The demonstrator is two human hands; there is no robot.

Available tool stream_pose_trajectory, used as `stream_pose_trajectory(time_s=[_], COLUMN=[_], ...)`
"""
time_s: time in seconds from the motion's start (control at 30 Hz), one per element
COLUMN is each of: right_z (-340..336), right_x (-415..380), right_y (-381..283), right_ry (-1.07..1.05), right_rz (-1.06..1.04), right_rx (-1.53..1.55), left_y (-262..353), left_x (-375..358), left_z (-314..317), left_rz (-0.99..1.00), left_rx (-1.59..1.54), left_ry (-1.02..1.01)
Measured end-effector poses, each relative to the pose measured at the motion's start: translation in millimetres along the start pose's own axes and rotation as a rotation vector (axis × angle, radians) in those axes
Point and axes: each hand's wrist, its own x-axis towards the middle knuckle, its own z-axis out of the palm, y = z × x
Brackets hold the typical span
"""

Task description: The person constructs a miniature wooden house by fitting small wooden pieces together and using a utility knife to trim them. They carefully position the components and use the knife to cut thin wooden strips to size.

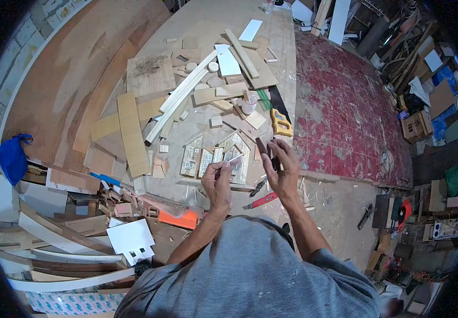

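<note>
Between the thumb and fingers of my left hand point(218, 184) is a thin pale stick point(236, 158), its tip pointing up and right. My right hand point(284, 170) is closed around a flat dark brown strip point(261, 145), whose exact kind I cannot make out. The strip and the stick are apart. Beneath and beyond my left hand lies a house-shaped wooden model point(190, 153) with small white-framed windows, partly hidden by that hand. A red-handled tool point(260, 201) and a dark tool point(258, 185) lie between my forearms at the table's near edge.
Wood offcuts, long strips point(184, 98) and a white cup point(249, 104) crowd the workbench point(202, 26). A yellow-handled saw point(281, 123) lies at its right edge. Scrap boards point(75, 270) are stacked at lower left, beside an orange object point(178, 218). Red flooring point(340, 106) lies to the right.
</note>
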Motion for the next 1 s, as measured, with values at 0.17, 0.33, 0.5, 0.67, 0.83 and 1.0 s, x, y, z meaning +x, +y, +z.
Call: stream_pose_trajectory(time_s=[0.17,0.33,0.5,0.67,0.83,1.0], right_z=[20,30,28,30,31,30], right_x=[-21,-20,-20,-23,-25,-24], right_y=[-12,-11,-20,-17,-24,-18], right_ry=[-0.054,0.024,0.012,0.016,0.012,0.033], right_rz=[0.029,-0.053,-0.171,-0.197,-0.237,-0.171], right_rx=[0.138,0.084,0.049,0.067,0.054,0.059], left_y=[-7,-8,-3,-6,-13,-6], left_x=[-3,-5,-8,-10,-11,-10], left_z=[-1,2,5,4,5,7], left_rz=[-0.030,-0.031,0.017,0.120,0.118,0.137], left_rx=[0.092,-0.021,0.036,0.089,0.069,0.130], left_ry=[0.051,0.025,0.028,0.028,0.050,0.064])
